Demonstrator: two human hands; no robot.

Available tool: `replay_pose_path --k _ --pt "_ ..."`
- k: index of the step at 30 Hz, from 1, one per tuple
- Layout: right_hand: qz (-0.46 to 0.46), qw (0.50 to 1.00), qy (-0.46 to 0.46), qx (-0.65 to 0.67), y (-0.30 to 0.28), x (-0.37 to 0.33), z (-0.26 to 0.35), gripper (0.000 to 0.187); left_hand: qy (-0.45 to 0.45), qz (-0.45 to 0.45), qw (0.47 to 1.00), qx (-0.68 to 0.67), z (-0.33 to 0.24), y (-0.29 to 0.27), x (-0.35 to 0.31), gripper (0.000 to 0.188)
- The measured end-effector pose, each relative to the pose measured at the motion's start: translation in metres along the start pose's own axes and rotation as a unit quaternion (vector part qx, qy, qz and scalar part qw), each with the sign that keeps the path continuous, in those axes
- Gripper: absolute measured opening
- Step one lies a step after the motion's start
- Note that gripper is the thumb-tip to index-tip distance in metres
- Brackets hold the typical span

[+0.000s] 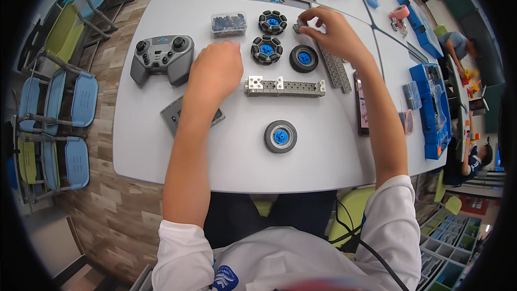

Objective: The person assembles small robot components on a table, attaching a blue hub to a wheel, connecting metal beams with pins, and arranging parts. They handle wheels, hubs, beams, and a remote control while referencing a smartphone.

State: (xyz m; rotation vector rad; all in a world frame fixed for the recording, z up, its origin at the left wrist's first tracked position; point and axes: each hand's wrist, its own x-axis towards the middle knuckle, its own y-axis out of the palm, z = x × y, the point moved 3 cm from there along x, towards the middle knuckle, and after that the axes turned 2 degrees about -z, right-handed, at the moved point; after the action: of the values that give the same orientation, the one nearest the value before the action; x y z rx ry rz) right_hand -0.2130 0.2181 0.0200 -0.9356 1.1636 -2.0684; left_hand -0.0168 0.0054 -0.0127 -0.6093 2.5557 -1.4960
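Observation:
My right hand (335, 33) is at the far side of the table, its thumb and forefinger closed on a small grey plastic piece (297, 26). Below that wrist lies a long grey perforated beam (336, 70). My left hand (218, 69) is curled closed between a grey game controller (163, 56) and a clear box of dark small parts (229, 23); its fingertips are hidden. Two black roller wheels with blue hubs (272, 22) (266, 49) and a black tyred wheel (304, 58) stand between my hands. Nearer me lies a grey beam assembly with white brackets (285, 88).
A grey-tyred wheel (280, 137) lies near the front. Under my left forearm is a flat grey block (173, 113). A phone (361, 105) lies by my right forearm. Blue cases (432, 110) stand at right, chairs (82, 98) at left. Other people sit at far right.

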Motion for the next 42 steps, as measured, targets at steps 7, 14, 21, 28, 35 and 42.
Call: replay_pose_path --k 7,14,21,28,35,42 --pt "0.046 0.997 -0.030 0.061 -0.037 -0.108 0.104 0.028 0.049 0.011 0.998 0.044 0.010 0.010 -0.003 0.038" --pt "-0.003 0.997 -0.004 0.080 -0.009 -0.142 0.127 0.025 0.022 0.033 0.999 0.026 0.003 -0.010 -0.003 0.033" --pt "-0.079 0.989 -0.075 0.098 0.019 -0.088 0.137 0.028 0.064 0.029 0.996 -0.058 0.013 -0.045 -0.013 0.032" --pt "-0.038 0.993 -0.018 0.114 0.042 -0.076 0.137 0.029 0.230 0.097 0.967 -0.056 0.024 -0.058 -0.037 0.035" --pt "0.000 0.975 0.063 0.212 0.044 -0.073 0.128 0.032 0.327 0.061 0.941 -0.065 0.016 -0.037 -0.025 0.045" --pt "0.034 0.964 0.065 0.254 0.041 -0.078 0.117 0.033 0.313 0.100 0.935 -0.135 0.006 -0.030 -0.027 0.035"
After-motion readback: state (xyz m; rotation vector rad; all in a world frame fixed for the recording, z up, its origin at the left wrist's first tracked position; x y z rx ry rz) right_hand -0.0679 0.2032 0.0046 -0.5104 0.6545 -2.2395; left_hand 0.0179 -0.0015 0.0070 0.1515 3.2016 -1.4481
